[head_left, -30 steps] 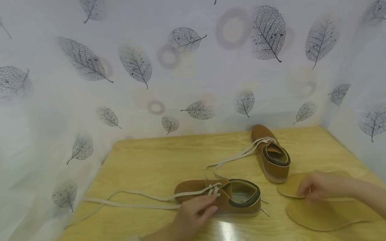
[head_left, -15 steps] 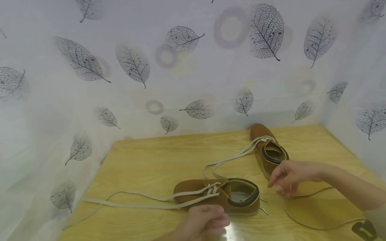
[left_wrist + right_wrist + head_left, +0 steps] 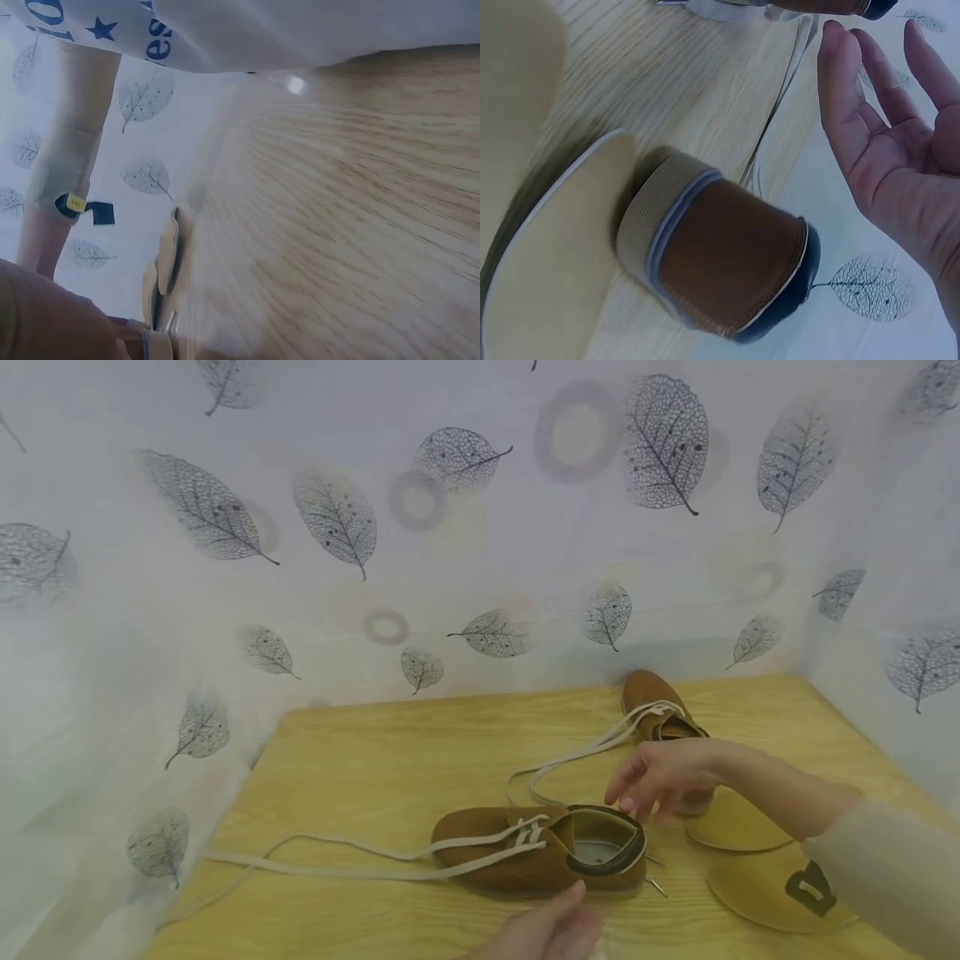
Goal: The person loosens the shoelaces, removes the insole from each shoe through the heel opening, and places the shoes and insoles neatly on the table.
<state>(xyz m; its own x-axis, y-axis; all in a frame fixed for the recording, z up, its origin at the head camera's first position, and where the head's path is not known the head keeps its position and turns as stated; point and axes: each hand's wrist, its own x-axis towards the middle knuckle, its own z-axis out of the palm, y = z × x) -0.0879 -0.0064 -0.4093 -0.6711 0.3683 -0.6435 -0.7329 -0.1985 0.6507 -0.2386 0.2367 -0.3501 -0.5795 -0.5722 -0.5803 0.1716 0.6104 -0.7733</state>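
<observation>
A brown lace-up shoe [image 3: 487, 868] lies lengthwise at the middle front of the table, toe to the left, its inside exposed. Just in front of its near side is my left hand [image 3: 543, 935], holding nothing, thumb pointing forward. My right hand [image 3: 663, 777] hovers by the heel collar of this shoe with loosely bent fingers; the right wrist view shows the palm [image 3: 900, 161] with nothing in it. Behind that hand stands the second brown shoe [image 3: 647, 692], its opening partly covered by my hand and forearm. Its heel [image 3: 731, 255] is large in the right wrist view.
Two tan insoles lie at the right: a farther insole [image 3: 731, 827] and a nearer insole [image 3: 750, 893], partly under my right sleeve. Pale laces [image 3: 337, 870] run left from the front shoe. Metal lace tips [image 3: 656, 887] show by its heel. A leaf-print sheet [image 3: 480, 552] surrounds the table.
My right hand has left the insoles and moved left to the front shoe's heel. My left hand has drawn back from the lacing toward the front edge. Both shoes stay put.
</observation>
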